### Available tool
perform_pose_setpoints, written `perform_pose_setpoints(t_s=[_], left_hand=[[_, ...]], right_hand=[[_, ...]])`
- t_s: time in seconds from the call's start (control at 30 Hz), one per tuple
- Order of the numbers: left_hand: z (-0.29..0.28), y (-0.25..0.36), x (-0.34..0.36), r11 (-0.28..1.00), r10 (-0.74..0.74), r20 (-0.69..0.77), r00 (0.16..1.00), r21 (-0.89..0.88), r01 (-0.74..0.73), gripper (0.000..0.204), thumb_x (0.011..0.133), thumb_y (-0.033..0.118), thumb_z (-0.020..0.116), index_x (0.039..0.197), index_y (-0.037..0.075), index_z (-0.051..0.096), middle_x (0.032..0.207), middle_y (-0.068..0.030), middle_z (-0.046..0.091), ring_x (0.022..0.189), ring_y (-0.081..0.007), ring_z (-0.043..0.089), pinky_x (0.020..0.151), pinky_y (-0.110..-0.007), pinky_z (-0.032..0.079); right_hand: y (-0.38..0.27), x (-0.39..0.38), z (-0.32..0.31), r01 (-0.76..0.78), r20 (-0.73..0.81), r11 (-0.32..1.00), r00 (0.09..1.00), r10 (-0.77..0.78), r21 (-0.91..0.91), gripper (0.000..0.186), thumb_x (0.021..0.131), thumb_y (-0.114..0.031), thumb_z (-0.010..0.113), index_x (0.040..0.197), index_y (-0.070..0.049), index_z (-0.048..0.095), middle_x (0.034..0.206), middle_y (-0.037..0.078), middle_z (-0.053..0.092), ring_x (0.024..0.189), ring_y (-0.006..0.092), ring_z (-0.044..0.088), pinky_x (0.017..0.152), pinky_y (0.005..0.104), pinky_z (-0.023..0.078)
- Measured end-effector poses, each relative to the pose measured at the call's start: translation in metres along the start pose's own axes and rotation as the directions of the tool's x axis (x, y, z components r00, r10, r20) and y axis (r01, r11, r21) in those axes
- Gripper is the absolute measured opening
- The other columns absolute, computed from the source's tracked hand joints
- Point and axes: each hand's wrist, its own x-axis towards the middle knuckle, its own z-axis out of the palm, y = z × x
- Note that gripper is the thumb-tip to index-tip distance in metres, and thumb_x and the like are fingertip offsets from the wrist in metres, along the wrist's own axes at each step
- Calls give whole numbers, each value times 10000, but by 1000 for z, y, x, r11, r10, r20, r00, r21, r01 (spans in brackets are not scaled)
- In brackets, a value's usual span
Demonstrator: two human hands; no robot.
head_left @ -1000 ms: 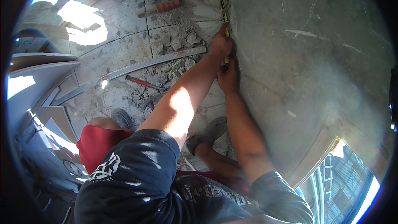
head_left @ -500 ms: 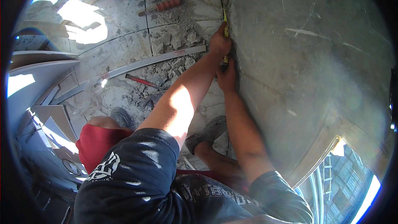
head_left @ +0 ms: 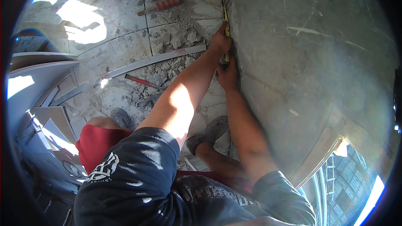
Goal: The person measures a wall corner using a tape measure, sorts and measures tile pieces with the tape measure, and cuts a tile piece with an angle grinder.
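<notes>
Not much has changed in the last second. My view slid a tiny bit, but my hands stay in almost the same spot, so the yellow tape measure (head_left: 226, 16) looks steady to me. It lies in the corner where the floor (head_left: 127, 44) meets the big grey wall (head_left: 314, 29) on my right, and it runs on to the far side.

My left hand (head_left: 222, 42) is the far one. Its fingers are bent around the tape, with the yellow part showing beside them. My right hand (head_left: 228, 75) is nearer to me. Its thumb and fingers are closed around the dark end (head_left: 226, 64) of the tape. I cannot tell how hard either hand squeezes.

Just left of my left hand is the end of a long silver bar (head_left: 155, 58). It lies by broken grey bits (head_left: 184, 35). A thin red tool (head_left: 142, 80) is on its near side, and a tool with a fat red handle (head_left: 168, 3) is on its far side.

I cannot make out any box or bucket with things inside.
</notes>
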Motion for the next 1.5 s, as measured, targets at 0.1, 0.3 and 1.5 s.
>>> perform_pose_setpoints(t_s=[0.1,0.3,1.5], left_hand=[[2,-3,2,1000,25,-13,1000,-8,-25,838,827,166,613,1622,173,348,1152,-251,727,1118,-389,689,1000,-439,517],[4,-5,4,1000,20,-7,1000,-16,-20,828,827,155,608,1616,165,358,1169,-260,718,1120,-399,683,990,-445,516],[-4,13,-3,997,-63,13,998,-40,64,833,832,157,579,1626,127,328,1306,-292,657,1233,-420,632,1069,-434,488]], right_hand=[[1,0,1,0,0,1000,1000,0,13,779,882,-184,756,1559,-74,386,1499,212,508,1367,373,520,1118,440,428],[0,1,0,-4,8,1000,1000,4,27,783,881,-197,757,1559,-67,388,1504,207,505,1364,365,521,1112,434,429],[-12,1,-5,-63,35,998,997,62,20,797,848,-122,794,1524,-20,384,1469,246,517,1344,414,531,1107,463,443]])
